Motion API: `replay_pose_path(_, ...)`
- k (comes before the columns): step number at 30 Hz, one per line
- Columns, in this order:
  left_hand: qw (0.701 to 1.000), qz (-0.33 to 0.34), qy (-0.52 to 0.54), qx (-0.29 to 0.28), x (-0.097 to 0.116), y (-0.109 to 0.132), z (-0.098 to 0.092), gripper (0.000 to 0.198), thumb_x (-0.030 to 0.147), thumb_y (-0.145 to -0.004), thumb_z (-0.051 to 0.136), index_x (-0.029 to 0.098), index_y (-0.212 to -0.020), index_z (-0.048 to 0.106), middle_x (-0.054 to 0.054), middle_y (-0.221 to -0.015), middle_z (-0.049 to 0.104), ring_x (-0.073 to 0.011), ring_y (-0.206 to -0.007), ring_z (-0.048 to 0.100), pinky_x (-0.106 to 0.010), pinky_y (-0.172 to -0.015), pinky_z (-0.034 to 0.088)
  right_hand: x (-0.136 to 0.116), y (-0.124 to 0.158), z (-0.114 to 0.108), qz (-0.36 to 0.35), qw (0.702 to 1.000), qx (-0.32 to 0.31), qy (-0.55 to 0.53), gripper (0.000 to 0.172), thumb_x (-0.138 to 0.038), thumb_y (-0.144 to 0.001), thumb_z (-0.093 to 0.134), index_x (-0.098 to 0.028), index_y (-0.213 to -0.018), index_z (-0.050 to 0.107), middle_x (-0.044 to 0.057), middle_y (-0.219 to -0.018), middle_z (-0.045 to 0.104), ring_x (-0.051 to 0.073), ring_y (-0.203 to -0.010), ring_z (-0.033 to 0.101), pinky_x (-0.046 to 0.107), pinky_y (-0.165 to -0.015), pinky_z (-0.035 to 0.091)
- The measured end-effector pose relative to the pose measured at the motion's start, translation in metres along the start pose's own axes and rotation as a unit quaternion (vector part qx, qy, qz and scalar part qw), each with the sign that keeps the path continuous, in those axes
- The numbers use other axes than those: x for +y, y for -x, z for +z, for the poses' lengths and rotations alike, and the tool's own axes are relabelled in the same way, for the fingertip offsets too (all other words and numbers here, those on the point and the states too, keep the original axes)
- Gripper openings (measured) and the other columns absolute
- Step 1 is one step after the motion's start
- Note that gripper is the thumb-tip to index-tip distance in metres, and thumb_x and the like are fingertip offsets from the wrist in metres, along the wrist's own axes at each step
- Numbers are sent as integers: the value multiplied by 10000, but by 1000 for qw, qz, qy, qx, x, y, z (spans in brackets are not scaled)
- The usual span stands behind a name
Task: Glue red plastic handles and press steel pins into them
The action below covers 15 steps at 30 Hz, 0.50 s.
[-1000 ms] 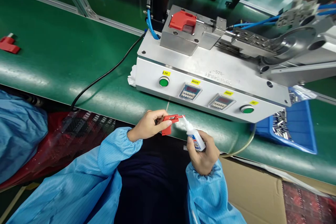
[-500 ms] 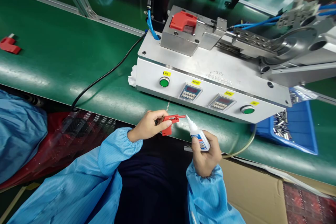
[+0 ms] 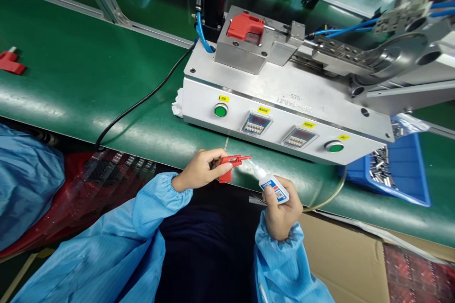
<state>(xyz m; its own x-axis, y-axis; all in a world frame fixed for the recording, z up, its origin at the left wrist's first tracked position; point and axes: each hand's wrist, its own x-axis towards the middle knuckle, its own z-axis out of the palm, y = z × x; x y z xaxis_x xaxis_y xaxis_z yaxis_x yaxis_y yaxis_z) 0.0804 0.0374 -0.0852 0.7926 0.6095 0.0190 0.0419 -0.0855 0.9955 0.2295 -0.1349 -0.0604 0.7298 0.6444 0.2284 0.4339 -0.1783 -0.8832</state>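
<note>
My left hand [image 3: 203, 168] pinches a red plastic part [image 3: 226, 176] near the bench's front edge, its thin red stem pointing right. In my right hand [image 3: 283, 208] is a white glue bottle [image 3: 273, 187] with a blue and white label, tilted so that its narrow nozzle points up and left. The nozzle tip lies close to the red stem, just below it; whether they touch is too small to tell. Behind both hands stands a metal press fixture [image 3: 284, 104], with another red part [image 3: 245, 27] seated in its block.
A blue bin [image 3: 419, 170] of metal pins stands right of the fixture. One red part [image 3: 12, 62] lies on the green bench [image 3: 106, 75] at far left. A black cable [image 3: 149, 94] crosses the bench. A cardboard box [image 3: 341, 255] and another person's blue sleeve [image 3: 28, 180] flank me.
The bottle in my right hand has tilted further left, and its nozzle has moved from the stem's end to just beneath the stem. My left hand has barely moved.
</note>
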Motion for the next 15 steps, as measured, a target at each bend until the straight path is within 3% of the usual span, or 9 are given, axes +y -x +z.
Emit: replay_pose_path(15,1000,8,-5,-1,0,0,0,257,397,-954,649,190,-806,619,48,-634,511,-115,-570,461,-242,-579,378,1,0,-1,7,1000,6,-1,308,-494,-946,705,-191,-891,703,-40,-577,551,118,-476,451,258,-472,358)
